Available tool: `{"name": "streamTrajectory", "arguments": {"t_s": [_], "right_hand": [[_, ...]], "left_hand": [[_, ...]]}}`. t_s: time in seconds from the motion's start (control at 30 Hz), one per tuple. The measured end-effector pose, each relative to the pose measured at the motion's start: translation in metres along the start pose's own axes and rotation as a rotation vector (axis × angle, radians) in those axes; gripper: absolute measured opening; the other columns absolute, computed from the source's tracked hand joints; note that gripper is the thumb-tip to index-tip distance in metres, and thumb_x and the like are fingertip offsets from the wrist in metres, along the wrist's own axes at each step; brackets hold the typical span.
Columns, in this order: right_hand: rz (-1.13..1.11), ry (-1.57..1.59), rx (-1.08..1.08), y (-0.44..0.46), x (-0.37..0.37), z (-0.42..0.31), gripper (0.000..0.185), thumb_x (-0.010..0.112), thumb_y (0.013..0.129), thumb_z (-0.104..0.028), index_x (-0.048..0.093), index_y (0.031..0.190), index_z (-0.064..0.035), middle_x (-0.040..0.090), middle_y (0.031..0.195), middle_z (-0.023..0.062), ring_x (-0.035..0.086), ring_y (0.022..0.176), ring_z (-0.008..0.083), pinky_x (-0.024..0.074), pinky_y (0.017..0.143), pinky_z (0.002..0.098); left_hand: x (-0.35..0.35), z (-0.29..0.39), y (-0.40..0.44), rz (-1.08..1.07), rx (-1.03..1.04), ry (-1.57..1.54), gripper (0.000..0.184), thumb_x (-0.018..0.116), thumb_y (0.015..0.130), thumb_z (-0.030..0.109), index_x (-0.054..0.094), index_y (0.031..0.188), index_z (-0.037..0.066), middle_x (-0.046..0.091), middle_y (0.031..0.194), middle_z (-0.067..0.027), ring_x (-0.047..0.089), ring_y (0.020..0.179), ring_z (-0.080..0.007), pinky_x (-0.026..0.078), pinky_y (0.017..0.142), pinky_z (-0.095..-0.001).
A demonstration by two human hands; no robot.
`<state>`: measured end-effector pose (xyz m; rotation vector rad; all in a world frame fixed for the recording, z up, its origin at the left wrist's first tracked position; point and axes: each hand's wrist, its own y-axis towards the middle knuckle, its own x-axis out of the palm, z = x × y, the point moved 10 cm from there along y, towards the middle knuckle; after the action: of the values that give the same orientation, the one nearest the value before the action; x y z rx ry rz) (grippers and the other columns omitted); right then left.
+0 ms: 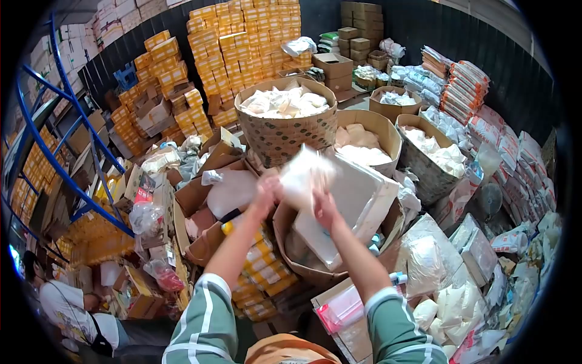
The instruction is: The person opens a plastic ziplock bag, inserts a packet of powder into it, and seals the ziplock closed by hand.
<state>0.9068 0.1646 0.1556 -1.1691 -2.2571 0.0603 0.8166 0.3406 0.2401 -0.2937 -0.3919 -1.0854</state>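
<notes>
i look into a crowded storeroom with a dark ribbed wall [509, 67] at the back; goods hide most of the floor. one white bag [303, 179], blurred by motion, hangs between my hands, above the front bin [282, 233] and a white foam box [357, 209] tilted inside it. my left hand [268, 189] and right hand [324, 209] both hold the bag at its sides; the blur hides the exact finger spacing.

i count four large open cardboard bins, the front one included, plus a smaller carton [391, 109] behind. one blue rack [45, 133] and one person [73, 306] are at left. yellow-and-white boxes [242, 48] stand in stacks too dense to count. orange-printed sacks [465, 91] pile up at right, their lettering too small to read.
</notes>
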Motion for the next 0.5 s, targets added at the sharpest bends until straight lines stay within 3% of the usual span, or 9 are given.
{"name": "streamTrajectory", "arguments": {"t_s": [0.03, 0.07, 0.1, 0.17, 0.27, 0.3, 0.33, 0.43, 0.5], "right_hand": [[-0.129, 0.235, -0.206, 0.031, 0.029, -0.041, 0.072, 0.06, 0.089, -0.013, 0.018, 0.148, -0.016, 0.052, 0.126, 0.0105, 0.055, 0.109, 0.0194, 0.047, 0.084, 0.0308], [-0.16, 0.31, -0.198, 0.041, 0.055, -0.064, 0.077, 0.061, 0.089, -0.016, 0.013, 0.149, -0.0163, 0.05, 0.128, 0.01, 0.054, 0.108, 0.0183, 0.0466, 0.084, 0.0305], [-0.19, 0.382, -0.189, 0.04, 0.077, -0.08, 0.082, 0.062, 0.089, -0.019, 0.008, 0.15, -0.0167, 0.048, 0.129, 0.0095, 0.053, 0.107, 0.0173, 0.0461, 0.084, 0.0302], [-0.248, 0.208, -0.157, 0.029, 0.103, -0.066, 0.081, 0.063, 0.087, -0.025, 0.012, 0.149, -0.0148, 0.043, 0.134, 0.0098, 0.051, 0.11, 0.0169, 0.0457, 0.085, 0.0315], [-0.351, 0.054, -0.087, -0.013, 0.105, 0.003, 0.061, 0.062, 0.087, -0.025, 0.035, 0.139, -0.0071, 0.059, 0.12, 0.0062, 0.059, 0.104, 0.0179, 0.047, 0.086, 0.0321], [-0.348, 0.055, -0.014, -0.028, 0.092, 0.04, 0.058, 0.062, 0.087, -0.025, 0.038, 0.137, -0.0072, 0.059, 0.122, 0.0052, 0.059, 0.103, 0.0166, 0.0477, 0.085, 0.0312], [-0.344, 0.068, 0.07, -0.047, 0.072, 0.079, 0.055, 0.063, 0.087, -0.025, 0.043, 0.135, -0.0081, 0.059, 0.122, 0.0064, 0.058, 0.108, 0.0186, 0.0474, 0.086, 0.0342], [-0.17, 0.107, 0.305, -0.112, -0.01, 0.195, 0.039, 0.06, 0.09, -0.021, 0.051, 0.125, -0.0096, 0.062, 0.116, 0.0059, 0.062, 0.1, 0.0175, 0.0507, 0.084, 0.0322], [-0.054, 0.135, 0.416, -0.171, -0.063, 0.249, 0.033, 0.057, 0.092, -0.019, 0.052, 0.123, -0.0091, 0.064, 0.111, 0.009, 0.064, 0.098, 0.0194, 0.0522, 0.082, 0.0308]], "left_hand": [[-0.006, 0.058, 0.024, 0.136, 0.228, 0.099, 0.028, 0.051, 0.092, 0.019, 0.052, 0.117, 0.005, 0.061, 0.096, -0.0047, 0.059, 0.071, -0.0142, 0.051, 0.059, -0.0266], [-0.021, 0.101, 0.044, 0.248, 0.461, 0.186, 0.026, 0.051, 0.092, 0.018, 0.053, 0.115, 0.005, 0.061, 0.097, -0.0056, 0.058, 0.07, -0.0128, 0.05, 0.059, -0.0248], [-0.03, 0.129, 0.048, 0.402, 0.499, 0.259, 0.022, 0.051, 0.092, 0.017, 0.055, 0.11, 0.004, 0.061, 0.094, -0.0058, 0.057, 0.07, -0.0111, 0.049, 0.059, -0.0242], [-0.032, 0.128, 0.052, 0.363, 0.482, 0.258, 0.018, 0.048, 0.091, 0.011, 0.057, 0.104, 0.002, 0.058, 0.081, -0.0027, 0.051, 0.062, -0.0087, 0.044, 0.053, -0.0223], [-0.033, 0.033, 0.019, 0.028, 0.362, 0.354, 0.012, 0.05, 0.091, 0.011, 0.058, 0.096, 0.004, 0.059, 0.076, -0.0023, 0.052, 0.059, -0.0093, 0.043, 0.051, -0.022], [-0.047, -0.018, -0.006, -0.004, 0.198, 0.443, 0.011, 0.051, 0.092, 0.012, 0.057, 0.097, 0.004, 0.058, 0.075, -0.0023, 0.053, 0.059, -0.0101, 0.044, 0.051, -0.0226], [-0.075, -0.083, -0.03, 0.009, 0.104, 0.497, 0.011, 0.052, 0.092, 0.013, 0.057, 0.097, 0.004, 0.059, 0.076, -0.0024, 0.054, 0.059, -0.0101, 0.044, 0.052, -0.0238], [-0.16, -0.278, -0.17, 0.134, -0.482, 0.428, 0.011, 0.05, 0.093, 0.012, 0.057, 0.097, 0.005, 0.059, 0.074, -0.003, 0.055, 0.058, -0.0121, 0.046, 0.05, -0.0253], [-0.172, -0.328, -0.273, 0.239, -0.672, 0.268, 0.012, 0.053, 0.092, 0.015, 0.059, 0.097, 0.005, 0.062, 0.08, -0.0054, 0.058, 0.061, -0.0136, 0.048, 0.053, -0.0261]]}}
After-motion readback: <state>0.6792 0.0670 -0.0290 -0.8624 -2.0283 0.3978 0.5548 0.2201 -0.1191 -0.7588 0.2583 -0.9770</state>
